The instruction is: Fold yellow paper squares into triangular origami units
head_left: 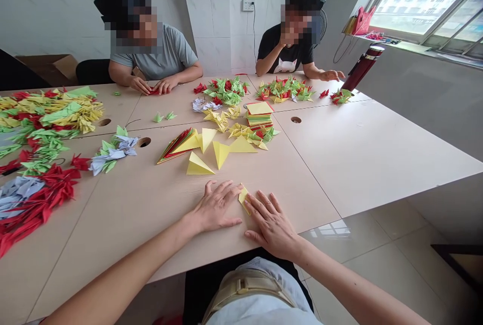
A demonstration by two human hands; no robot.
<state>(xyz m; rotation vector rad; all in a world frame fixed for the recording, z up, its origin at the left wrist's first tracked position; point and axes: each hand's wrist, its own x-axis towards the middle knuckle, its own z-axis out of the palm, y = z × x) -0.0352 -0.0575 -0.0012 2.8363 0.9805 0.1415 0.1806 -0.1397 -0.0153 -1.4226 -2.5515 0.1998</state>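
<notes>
A small folded piece of yellow paper (244, 200) lies on the table near its front edge, between my two hands. My left hand (218, 205) rests flat with fingers spread, its fingertips touching the paper's upper left side. Fingers outstretched, my right hand (272, 224) presses on the paper's right side and covers part of it. Just beyond my hands are several part-folded yellow papers (198, 165). Behind them a fanned stack of folded red, green and yellow sheets (177, 145) lies on the tabletop.
A block of square paper (259, 116) stands mid-table among folded yellow cranes (219, 119). Heaps of paper cranes (49, 111) cover the left side. Two people sit across the table, one handling red paper (153, 91). A dark red flask (360, 69) stands at the far right.
</notes>
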